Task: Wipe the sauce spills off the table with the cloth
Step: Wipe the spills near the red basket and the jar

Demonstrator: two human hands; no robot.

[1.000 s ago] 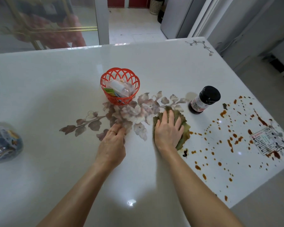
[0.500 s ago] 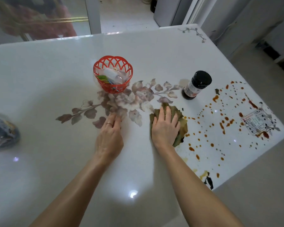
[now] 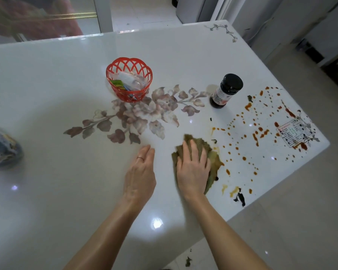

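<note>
A crumpled olive-green cloth (image 3: 213, 162) lies on the white glossy table (image 3: 47, 84), just left of the sauce spills (image 3: 259, 133). My right hand (image 3: 192, 170) presses flat on the cloth with straight fingers and covers most of it. Orange-brown drops and streaks are scattered over the table's right corner, with a yellowish smear and dark bits near the front edge (image 3: 237, 193). My left hand (image 3: 139, 176) rests flat on the bare table beside the cloth, fingers together, a ring on one finger.
A dark sauce bottle (image 3: 225, 90) stands upright behind the spills. A red plastic basket (image 3: 129, 79) with packets sits over the printed flower pattern. A printed card (image 3: 292, 131) lies at the right corner. A round glass object (image 3: 2, 147) sits at far left. The table edge runs diagonally at right.
My right hand has slid the cloth toward me, off the flower pattern and along the left side of the spills. My left hand has also drawn back toward me.
</note>
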